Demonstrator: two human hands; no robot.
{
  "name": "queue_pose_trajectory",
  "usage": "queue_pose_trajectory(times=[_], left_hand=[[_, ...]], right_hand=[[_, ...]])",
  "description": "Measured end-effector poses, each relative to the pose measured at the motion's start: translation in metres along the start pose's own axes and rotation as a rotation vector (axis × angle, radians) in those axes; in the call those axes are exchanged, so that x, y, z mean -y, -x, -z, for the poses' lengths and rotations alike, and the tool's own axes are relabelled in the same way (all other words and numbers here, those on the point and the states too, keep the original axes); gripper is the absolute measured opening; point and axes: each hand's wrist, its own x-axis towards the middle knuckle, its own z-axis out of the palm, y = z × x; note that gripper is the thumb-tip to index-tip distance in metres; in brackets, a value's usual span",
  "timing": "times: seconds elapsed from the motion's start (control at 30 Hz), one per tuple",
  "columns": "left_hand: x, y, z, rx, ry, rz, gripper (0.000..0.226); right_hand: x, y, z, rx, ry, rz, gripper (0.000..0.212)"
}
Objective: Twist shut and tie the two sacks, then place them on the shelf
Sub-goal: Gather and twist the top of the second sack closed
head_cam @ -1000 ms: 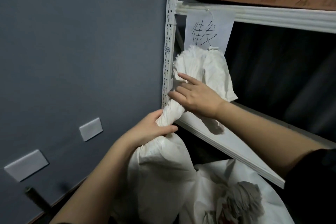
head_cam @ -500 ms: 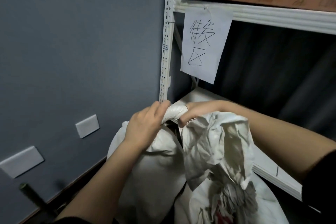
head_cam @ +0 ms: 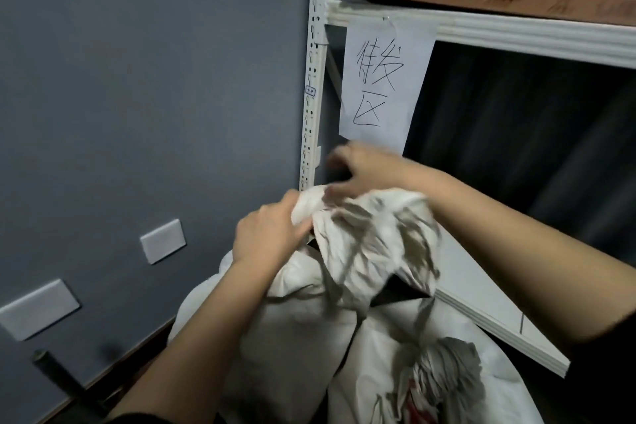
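Note:
Two white woven sacks stand on the floor in front of a white shelf [head_cam: 481,306]. My left hand [head_cam: 268,234] grips the twisted neck of the nearer left sack [head_cam: 292,320] just below its top. The loose mouth of that sack [head_cam: 371,248] hangs folded down to the right. My right hand [head_cam: 364,172] hovers over the neck, blurred, thumb touching the fabric and fingers spread loosely. The second sack [head_cam: 430,385] stands at the lower right with a bunched top and red print.
A paper sign [head_cam: 382,79] with handwritten characters hangs from the upper shelf beam [head_cam: 516,34]. The perforated white upright [head_cam: 313,79] stands beside a grey wall with two blank wall plates [head_cam: 163,240]. A dark post [head_cam: 65,379] stands at lower left.
The sack's loose top was held up against the shelf, then folded down to the right. My right hand has lifted off the neck and moved up; my left hand keeps its grip.

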Motion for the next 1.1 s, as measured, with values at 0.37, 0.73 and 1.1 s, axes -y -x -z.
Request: queue_pose_trajectory(times=[0.37,0.73,1.1], left_hand=[[0.025,-0.009,-0.007,0.265,0.490,0.427,0.039],[0.026,-0.009,-0.001,0.401,0.862,0.452,0.041],[0.004,-0.001,0.014,0.570,0.824,0.187,0.033]], right_hand=[[0.071,0.074,-0.058,-0.710,0.233,0.814,0.017],[-0.008,0.050,-0.134,-0.526,0.736,0.856,0.051],[-0.039,-0.015,-0.078,-0.610,0.742,0.557,0.052]])
